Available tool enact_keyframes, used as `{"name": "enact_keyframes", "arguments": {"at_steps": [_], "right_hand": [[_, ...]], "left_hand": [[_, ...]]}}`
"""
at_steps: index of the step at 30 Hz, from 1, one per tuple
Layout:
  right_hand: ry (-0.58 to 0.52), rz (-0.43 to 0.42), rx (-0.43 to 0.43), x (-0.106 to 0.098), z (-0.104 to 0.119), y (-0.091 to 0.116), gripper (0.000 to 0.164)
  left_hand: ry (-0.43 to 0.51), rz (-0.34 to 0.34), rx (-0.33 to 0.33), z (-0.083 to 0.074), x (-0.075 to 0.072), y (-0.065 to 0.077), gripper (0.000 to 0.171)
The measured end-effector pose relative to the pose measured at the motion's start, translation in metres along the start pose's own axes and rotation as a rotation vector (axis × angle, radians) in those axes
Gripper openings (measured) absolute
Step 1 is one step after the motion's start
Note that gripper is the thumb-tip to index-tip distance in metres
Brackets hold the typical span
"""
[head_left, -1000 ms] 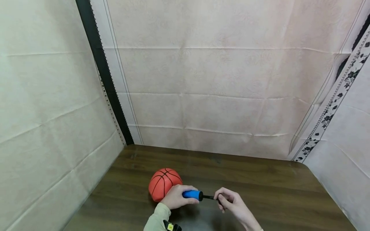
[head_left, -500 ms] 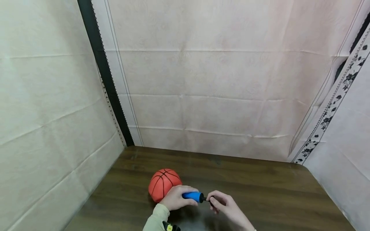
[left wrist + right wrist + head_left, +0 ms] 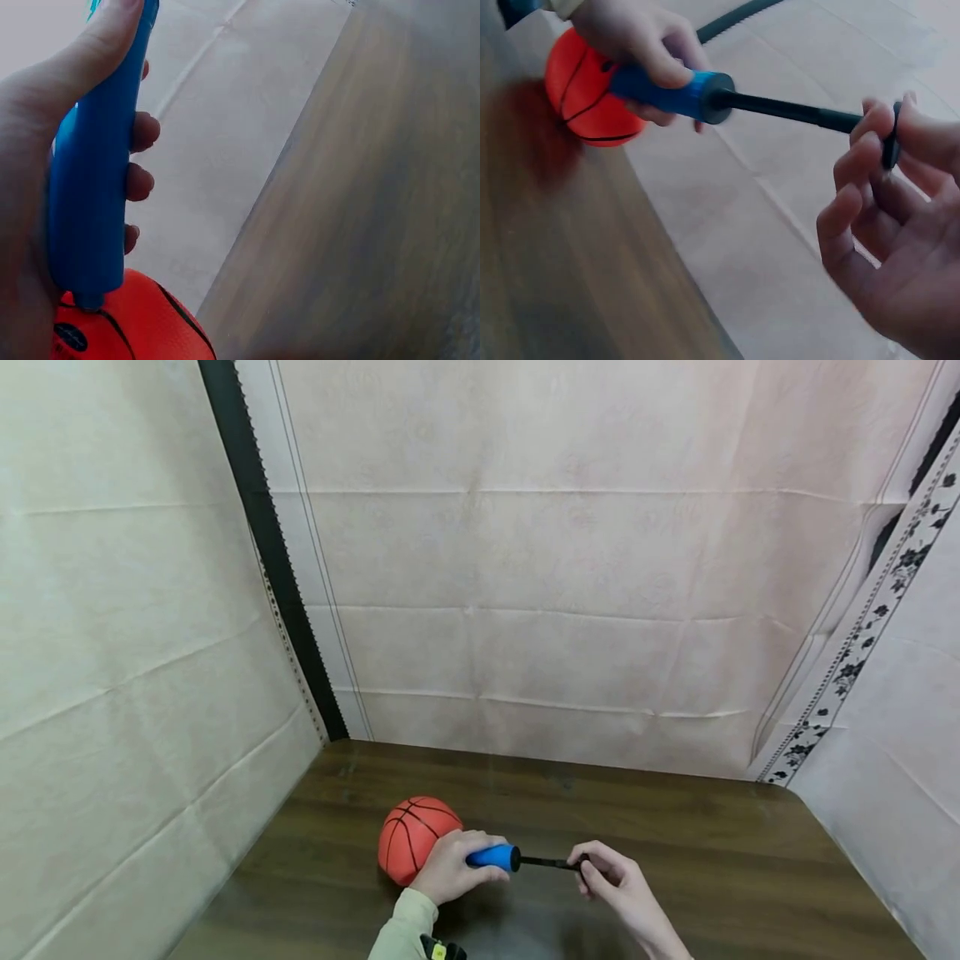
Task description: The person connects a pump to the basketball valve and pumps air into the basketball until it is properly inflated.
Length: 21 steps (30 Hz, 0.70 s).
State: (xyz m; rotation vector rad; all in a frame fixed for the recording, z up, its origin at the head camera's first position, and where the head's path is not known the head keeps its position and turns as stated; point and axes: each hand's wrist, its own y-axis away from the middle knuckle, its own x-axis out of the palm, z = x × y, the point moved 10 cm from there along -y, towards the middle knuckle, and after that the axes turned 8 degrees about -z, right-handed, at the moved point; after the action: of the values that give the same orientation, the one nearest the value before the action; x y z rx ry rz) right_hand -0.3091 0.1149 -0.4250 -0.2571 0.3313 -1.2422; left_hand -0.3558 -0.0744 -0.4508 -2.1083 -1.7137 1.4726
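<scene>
My left hand (image 3: 452, 866) grips the blue barrel of a hand pump (image 3: 94, 180), fingers wrapped round it. The barrel's narrow end meets the surface of an orange-red toy basketball (image 3: 415, 837) with black lines. From the barrel's other end a black rod (image 3: 787, 110) sticks out, drawn well out toward the right. My right hand (image 3: 617, 887) pinches the small black handle (image 3: 892, 136) at the rod's tip between thumb and fingers. In the right wrist view, the ball sits behind my left hand, partly covered by it.
A dark wood-grain table (image 3: 720, 860) lies under the hands. Pale cloth walls (image 3: 570, 610) stand at the back and on both sides. A black strip (image 3: 273, 552) runs down the back left corner, and a floral border (image 3: 862, 647) runs down the right.
The right hand pushed the pump's rod inward to the left, then drew it back out to the right. The ball has turned a little and shifted slightly left with the left hand.
</scene>
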Motion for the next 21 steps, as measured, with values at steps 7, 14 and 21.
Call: {"name": "enact_keyframes", "arguments": {"at_steps": [7,14,21], "right_hand": [[0.003,0.015,0.083,0.032,-0.024,-0.007,0.022],[0.063,0.068,0.113,0.048,-0.039,-0.006,0.023],[0.075,0.138,0.202,0.037,-0.033,-0.003,0.033]], "left_hand": [[-0.021,0.026,0.027,-0.008,0.008,-0.002,0.04],[-0.069,0.005,0.126,-0.016,0.011,-0.001,0.041],[-0.082,-0.044,0.16,-0.015,0.008,0.001,0.04]]}}
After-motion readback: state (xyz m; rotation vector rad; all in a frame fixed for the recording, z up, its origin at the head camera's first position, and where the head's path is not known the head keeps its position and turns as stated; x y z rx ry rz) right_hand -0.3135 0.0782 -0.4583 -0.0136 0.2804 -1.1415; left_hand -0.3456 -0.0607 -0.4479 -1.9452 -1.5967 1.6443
